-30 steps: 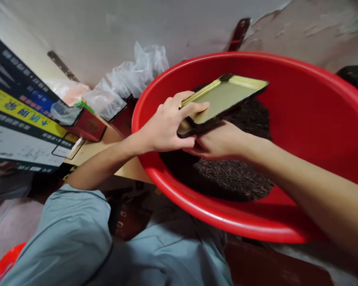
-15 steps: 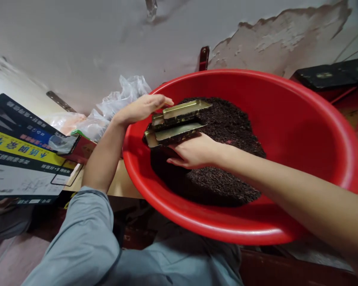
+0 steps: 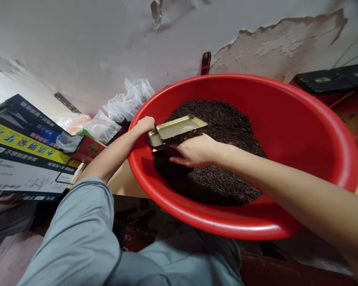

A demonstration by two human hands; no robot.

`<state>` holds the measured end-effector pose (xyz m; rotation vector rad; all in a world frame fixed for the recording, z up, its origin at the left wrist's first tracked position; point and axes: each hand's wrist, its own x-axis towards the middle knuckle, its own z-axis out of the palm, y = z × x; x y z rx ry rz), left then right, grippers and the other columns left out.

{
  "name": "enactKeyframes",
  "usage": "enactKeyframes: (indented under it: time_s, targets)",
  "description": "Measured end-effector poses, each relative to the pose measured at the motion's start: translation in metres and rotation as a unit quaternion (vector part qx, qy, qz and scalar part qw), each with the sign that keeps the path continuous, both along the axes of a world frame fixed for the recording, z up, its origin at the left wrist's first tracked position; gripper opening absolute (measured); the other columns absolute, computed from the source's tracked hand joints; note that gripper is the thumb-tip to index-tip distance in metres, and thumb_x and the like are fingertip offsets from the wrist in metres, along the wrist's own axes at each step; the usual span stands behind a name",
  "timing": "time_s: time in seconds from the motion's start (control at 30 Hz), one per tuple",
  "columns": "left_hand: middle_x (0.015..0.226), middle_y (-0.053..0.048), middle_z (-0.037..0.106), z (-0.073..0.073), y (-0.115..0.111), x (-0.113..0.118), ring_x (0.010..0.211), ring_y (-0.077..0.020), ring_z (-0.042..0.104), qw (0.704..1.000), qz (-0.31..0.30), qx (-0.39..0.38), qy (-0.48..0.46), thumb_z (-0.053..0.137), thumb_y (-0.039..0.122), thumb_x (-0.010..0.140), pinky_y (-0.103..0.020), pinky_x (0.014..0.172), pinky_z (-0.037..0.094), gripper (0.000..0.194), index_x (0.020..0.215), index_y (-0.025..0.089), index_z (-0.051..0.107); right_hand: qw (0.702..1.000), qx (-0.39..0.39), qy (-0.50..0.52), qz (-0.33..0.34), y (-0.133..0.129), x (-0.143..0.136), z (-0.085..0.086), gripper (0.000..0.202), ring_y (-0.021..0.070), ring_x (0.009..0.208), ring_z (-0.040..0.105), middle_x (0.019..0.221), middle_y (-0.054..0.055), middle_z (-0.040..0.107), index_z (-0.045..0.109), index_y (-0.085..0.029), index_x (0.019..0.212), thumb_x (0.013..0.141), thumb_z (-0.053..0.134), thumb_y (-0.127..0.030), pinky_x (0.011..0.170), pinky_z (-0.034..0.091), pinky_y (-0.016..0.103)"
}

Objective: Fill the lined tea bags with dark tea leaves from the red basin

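My right hand (image 3: 197, 150) reaches into the red plastic basin (image 3: 304, 107). It supports a shallow metal tin (image 3: 181, 128) from beneath, its fingers mostly hidden. The tin is rectangular, with a gold inside and a dark patterned outside; its hinged lid lies open. Close to the tin's left end, my left hand (image 3: 146, 124) is closed with curled fingers at the basin's left rim. What those fingers hold is out of sight. Below both hands lies a heap of dark, slender grains (image 3: 223, 119), perhaps loose tea or black rice; I cannot tell which.
On the left stand a printed cardboard box (image 3: 26, 151) and a small red box (image 3: 88, 149). Clear plastic bags (image 3: 128, 99) lie behind them by the wall. Dark-lidded red boxes (image 3: 325, 81) stand at the right. The basin rests on a pale wooden tabletop (image 3: 128, 182).
My left hand has moved down and left from above the tins, and its fingers have closed. Two stacked tins showed before; only one shows clearly now, still on my right hand.
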<state>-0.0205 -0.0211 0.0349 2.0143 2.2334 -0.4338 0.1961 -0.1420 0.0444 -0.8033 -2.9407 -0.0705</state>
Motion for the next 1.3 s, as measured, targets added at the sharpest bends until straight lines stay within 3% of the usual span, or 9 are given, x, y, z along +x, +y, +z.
enactKeyframes:
  time_s: [0.17,0.37,0.5,0.6,0.7,0.8,1.03,1.13,1.3]
  targets:
    - [0.107,-0.016,0.081,0.007,-0.005,0.006,0.106,-0.028,0.077,0.999,-0.033,-0.021,-0.032,0.061,0.016,0.087,-0.025,0.083,0.055,0.025,0.099,0.012,0.082,0.995,-0.084,-0.003,-0.046,0.001,0.001,0.006,0.049,0.0344,0.102,0.076,0.112,0.019,0.079,0.071,-0.013,0.123,0.102,0.052,-0.053,0.084,0.058,0.042]
    - [0.068,-0.006,0.071,0.048,-0.012,-0.023,0.083,-0.0264,0.073,0.985,-0.068,0.102,-0.124,0.066,0.024,0.076,-0.029,0.077,0.055,0.012,0.074,0.016,0.075,0.982,-0.134,0.121,-0.055,0.013,0.0,0.006,0.073,0.0348,0.121,0.07,0.137,0.02,0.07,0.042,-0.012,0.156,0.099,0.057,-0.056,0.099,0.056,0.047]
    - [0.072,-0.002,0.068,0.075,-0.035,-0.047,0.075,-0.0209,0.068,0.901,-0.086,0.271,-0.328,0.066,0.028,0.078,-0.028,0.07,0.056,0.014,0.084,0.017,0.071,0.985,-0.084,0.149,-0.007,0.016,-0.003,-0.004,0.063,0.0347,0.143,0.056,0.154,0.025,0.056,0.048,-0.005,0.152,0.103,0.052,-0.044,0.119,0.044,0.051]
    - [0.08,-0.002,0.071,0.083,-0.054,-0.052,0.078,-0.0201,0.07,0.832,-0.128,0.312,-0.441,0.078,0.032,0.076,-0.029,0.073,0.059,0.035,0.107,0.017,0.069,0.992,0.01,0.127,-0.023,0.006,-0.004,-0.011,0.072,0.0403,0.16,0.03,0.166,0.03,0.038,0.045,0.004,0.155,0.104,0.045,-0.048,0.131,0.022,0.059]
    - [0.09,-0.004,0.075,0.08,-0.071,-0.043,0.083,-0.0217,0.074,0.795,-0.172,0.259,-0.521,0.086,0.044,0.075,-0.032,0.076,0.061,0.061,0.126,0.018,0.066,0.984,0.047,0.125,-0.115,-0.012,-0.002,-0.016,0.086,0.0483,0.162,0.015,0.172,0.027,0.026,0.034,-0.003,0.164,0.101,0.047,-0.06,0.126,0.008,0.077]
    - [0.099,-0.006,0.078,0.071,-0.081,-0.026,0.094,-0.0247,0.075,0.779,-0.198,0.228,-0.549,0.082,0.061,0.079,-0.034,0.082,0.061,0.064,0.125,0.018,0.07,0.971,0.011,0.134,-0.199,-0.027,0.005,-0.024,0.085,0.0541,0.16,0.015,0.175,0.026,0.013,0.026,-0.008,0.168,0.101,0.048,-0.055,0.116,0.019,0.087]
    - [0.095,-0.009,0.08,0.044,-0.063,0.016,0.091,-0.0239,0.074,0.837,-0.26,0.084,-0.474,0.067,0.083,0.08,-0.031,0.079,0.057,0.075,0.106,0.013,0.081,0.941,-0.089,0.291,-0.146,-0.027,0.03,-0.044,0.093,0.0367,0.165,0.014,0.178,0.021,-0.002,0.02,-0.016,0.17,0.093,0.067,-0.037,0.129,0.033,0.056]
    - [0.093,-0.009,0.078,0.033,-0.05,0.03,0.089,-0.0221,0.072,0.824,-0.355,0.098,-0.431,0.066,0.078,0.086,-0.032,0.082,0.054,0.067,0.108,0.016,0.083,0.921,-0.111,0.341,-0.154,-0.025,0.031,-0.049,0.11,0.0374,0.164,0.017,0.178,0.018,-0.012,0.001,-0.02,0.172,0.09,0.072,-0.039,0.129,0.033,0.056]
    - [0.11,-0.01,0.071,0.024,-0.042,0.043,0.106,-0.024,0.064,0.811,-0.464,0.155,-0.322,0.064,0.063,0.096,-0.038,0.1,0.049,0.046,0.107,0.023,0.084,0.896,-0.1,0.395,-0.177,-0.021,0.026,-0.058,0.137,0.0401,0.165,-0.01,0.175,0.016,-0.026,-0.029,-0.023,0.165,0.085,0.078,-0.056,0.13,0.021,0.067]
